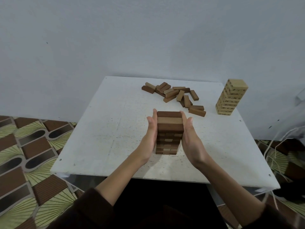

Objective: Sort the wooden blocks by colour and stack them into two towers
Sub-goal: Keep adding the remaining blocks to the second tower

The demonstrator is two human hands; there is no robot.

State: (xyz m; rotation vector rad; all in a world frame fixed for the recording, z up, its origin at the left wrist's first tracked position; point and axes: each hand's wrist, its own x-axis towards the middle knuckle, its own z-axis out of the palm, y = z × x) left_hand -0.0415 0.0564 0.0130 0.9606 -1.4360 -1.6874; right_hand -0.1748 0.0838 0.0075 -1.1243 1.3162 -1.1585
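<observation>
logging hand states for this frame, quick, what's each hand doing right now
Left hand: open, fingers straight, flat against the left side of the brown tower.
Right hand: open, fingers straight, flat against the tower's right side.

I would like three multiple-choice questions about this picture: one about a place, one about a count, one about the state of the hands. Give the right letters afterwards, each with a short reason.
1. Where on the table does the pale tower stand?
A. At the far right
B. Between the hands
C. At the near left edge

2. How many towers stand on the table?
A. One
B. Three
C. Two

3. How are the left hand and the right hand placed at the dark tower?
A. Both curled into fists
B. One on each side, fingers straight
C. Both on its top

Answers:
1 A: it stands far right, beyond the loose blocks.
2 C: only the pale tower and the dark tower stand; the other blocks lie in a heap.
3 B: the palms face each other with the dark tower between them.
</observation>
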